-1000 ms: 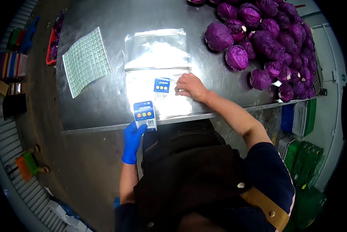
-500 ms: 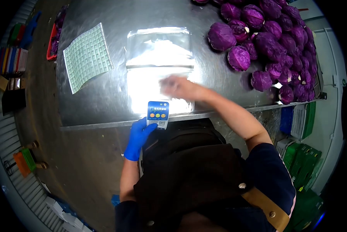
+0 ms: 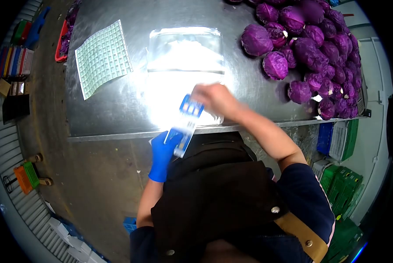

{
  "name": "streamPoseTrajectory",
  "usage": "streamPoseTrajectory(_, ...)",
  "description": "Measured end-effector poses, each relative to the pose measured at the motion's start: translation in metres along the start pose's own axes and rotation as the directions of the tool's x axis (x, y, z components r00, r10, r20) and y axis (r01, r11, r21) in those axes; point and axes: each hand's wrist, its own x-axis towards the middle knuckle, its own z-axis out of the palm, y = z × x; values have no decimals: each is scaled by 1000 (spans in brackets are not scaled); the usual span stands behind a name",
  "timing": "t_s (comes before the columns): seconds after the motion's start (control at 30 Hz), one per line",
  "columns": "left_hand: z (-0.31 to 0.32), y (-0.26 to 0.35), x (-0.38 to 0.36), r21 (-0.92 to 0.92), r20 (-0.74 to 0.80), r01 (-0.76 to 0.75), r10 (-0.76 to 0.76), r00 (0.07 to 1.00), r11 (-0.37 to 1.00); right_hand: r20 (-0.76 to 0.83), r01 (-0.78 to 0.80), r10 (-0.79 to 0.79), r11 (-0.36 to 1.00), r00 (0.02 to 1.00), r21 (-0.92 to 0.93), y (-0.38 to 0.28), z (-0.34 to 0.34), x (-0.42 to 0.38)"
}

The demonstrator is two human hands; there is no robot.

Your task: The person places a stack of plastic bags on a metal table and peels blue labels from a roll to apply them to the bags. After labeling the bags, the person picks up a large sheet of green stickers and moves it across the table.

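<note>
My left hand (image 3: 161,155), in a blue glove, is closed around printed blue-and-white cards (image 3: 181,147) just off the table's front edge. A blue-and-white card (image 3: 191,108), blurred by motion, reaches up from them, its top end pinched in my bare right hand (image 3: 215,98). The lower end of that card overlaps the cards in my left hand. Beyond my hands, clear plastic bags (image 3: 185,49) lie flat on the metal table (image 3: 104,122), shining with glare. To their left is a slightly curled green-and-white printed sheet (image 3: 103,59) with a grid of small cells.
A large heap of red cabbages (image 3: 310,55) covers the table's right side. A red crate (image 3: 61,44) stands past the left edge. Green crates (image 3: 343,182) are stacked at the right, and an orange and green stool (image 3: 26,177) stands on the left floor.
My right hand has come down from over the plastic bags to the cards and drawn one card upward. My left hand has shifted slightly right.
</note>
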Motion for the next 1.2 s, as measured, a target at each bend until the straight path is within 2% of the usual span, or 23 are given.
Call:
streamPoseTrajectory(0.03, -6, -6, -6, -52, 37, 12, -10, 999, 999, -45, -121, 121, 993, 992, 9, 12, -11, 12)
streamPoseTrajectory(0.1, -19, -9, -14, -84, 44, 48, -44, 998, 995, -202, -117, 89, 984, 975, -133, 38, -18, 28)
streamPoseTrajectory(0.13, -23, -10, -17, -112, 26, 52, -49, 998, 992, -137, -97, 87, 993, 987, -69, 41, -12, 32)
streamPoseTrajectory(0.17, -25, -12, -19, -140, 8, 57, -56, 998, 989, -55, -55, 43, 970, 998, -236, 45, 0, 33)
streamPoseTrajectory(0.23, -26, -13, -17, -126, -8, 48, -50, 999, 991, 56, 48, -28, 913, 998, -404, 47, 26, 31)
streamPoseTrajectory(0.27, -23, -10, -17, -114, -25, 45, -48, 999, 992, 136, -38, 124, 860, 983, -510, 42, 34, 31)
streamPoseTrajectory(0.37, -24, -11, -17, -124, -32, 58, -62, 998, 991, -192, -69, -31, 867, 981, -493, 35, 32, 7)
streamPoseTrajectory(0.5, -28, -21, -14, -115, -35, -7, 3, 999, 993, -69, 165, -209, 902, 976, -399, 64, 20, -35)
streamPoseTrajectory(0.53, -25, -19, -15, -117, -25, -3, 0, 1000, 993, 28, 208, -222, 852, 975, -481, 78, 26, -38)
streamPoseTrajectory(0.67, -16, -7, -17, -66, 24, -13, 14, 1000, 998, -9, 208, -230, 894, 973, -397, 96, 31, -26)
streamPoseTrajectory(0.77, -12, -13, -11, -57, 70, -50, 53, 996, 997, 17, 123, -124, 944, 992, -305, 103, 25, -15)
streamPoseTrajectory(0.8, -12, -16, -11, -62, 81, -56, 61, 995, 996, 40, 74, -68, 984, 997, -163, 96, 15, -9)
streamPoseTrajectory(0.83, -11, -15, -12, -70, 90, -64, 70, 993, 995, 63, -78, 72, 993, 995, 88, 97, 7, -2)
streamPoseTrajectory(0.87, -7, -12, -12, -80, 97, -72, 79, 992, 994, 16, -204, 215, 896, 976, 395, 111, 2, 11)
streamPoseTrajectory(0.9, -5, -10, -14, -89, 106, -78, 87, 991, 993, -129, -329, 423, 833, 897, 444, 122, -14, 27)
streamPoseTrajectory(0.93, -5, -6, -16, -88, 122, -86, 96, 988, 992, -183, -375, 711, 550, 679, 746, 126, -31, 39)
streamPoseTrajectory(0.97, -5, 0, -18, -90, 138, -97, 109, 985, 991, -480, -230, 682, 677, 552, 699, 127, -46, 40)
streamPoseTrajectory(1.03, -4, 2, -16, -99, 159, -122, 136, 978, 988, -717, -70, 376, 906, 587, 417, 73, -44, 19)
streamPoseTrajectory(1.07, -5, -3, -14, -105, 167, -133, 149, 975, 986, -482, -52, 301, 885, 823, 463, 56, -23, 7)
streamPoseTrajectory(1.1, -6, -5, -13, -111, 175, -143, 161, 971, 983, -198, -52, 176, 859, 964, 510, 38, -2, -4)
streamPoseTrajectory(1.13, -7, -4, -13, -77, 189, -159, 171, 967, 984, -5, -113, 128, 893, 992, 435, 13, 7, -16)
streamPoseTrajectory(1.17, -8, 0, -12, -42, 204, -173, 178, 963, 984, 193, -157, 93, 924, 977, 349, -11, 9, -24)
streamPoseTrajectory(1.2, -8, 4, -11, -9, 218, -189, 186, 958, 982, 254, -196, 81, 861, 964, 469, -21, 12, -28)
